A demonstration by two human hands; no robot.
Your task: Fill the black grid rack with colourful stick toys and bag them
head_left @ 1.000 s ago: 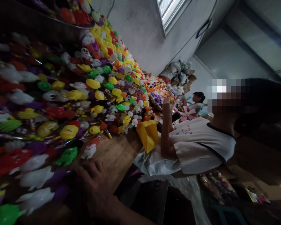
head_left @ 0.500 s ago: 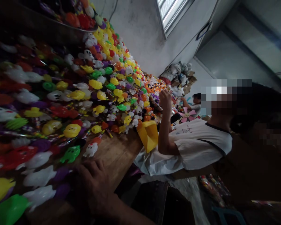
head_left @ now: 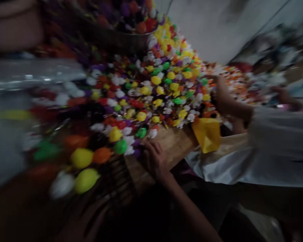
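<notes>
My right hand [head_left: 157, 160] rests on the wooden tabletop [head_left: 178, 143], fingers stretched out toward small plastic animal-shaped toys. Closest to its fingertips are purple and white toys [head_left: 129, 143], a white one with an orange part [head_left: 153, 132] and a green one [head_left: 141, 132]. Low in the picture, a dark, smeared shape looks like my left hand [head_left: 91, 218]; its fingers cannot be made out. Above it are a black grid-like rack or basket [head_left: 118, 178] and loose yellow [head_left: 86, 180], orange and white toys.
A big heap of coloured toys [head_left: 156, 80] covers the table up to the wall. On it stands a metal basin [head_left: 126, 40] full of toys. Clear plastic [head_left: 35, 74] and a blurred skin-coloured shape [head_left: 15, 28] are at left. A co-worker's arm [head_left: 232, 102] reaches in beside a yellow piece [head_left: 207, 134].
My view has swung left, so the heap, the basin and my right hand appear farther right. Clear plastic, the black grid and the dark shape below have come into view. My right hand stays at the table.
</notes>
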